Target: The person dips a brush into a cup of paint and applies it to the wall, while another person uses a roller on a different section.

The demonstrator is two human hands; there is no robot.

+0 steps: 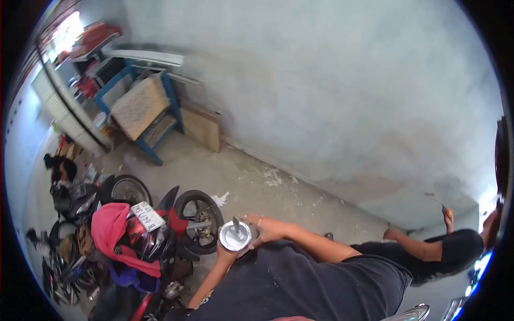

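Note:
A round open can (235, 237) of white paste is at the lower middle, in front of my dark shirt. The blade of a small tool (236, 224) stands in the paste near the far rim. Below and left of the can, my left hand (227, 253) is wrapped round its side, most of the fingers hidden. My right hand (266, 229) curves against the can's right side, its thumb and fingers closed near the rim.
Several motorcycles, one with a pink cloth (110, 227), stand at the left. A blue-framed stand (171, 101) and a board (201, 128) are near the wall (332, 80). At the right, a co-worker (428, 254) in black holds a tool toward the wall. White spots mark the floor (251, 182).

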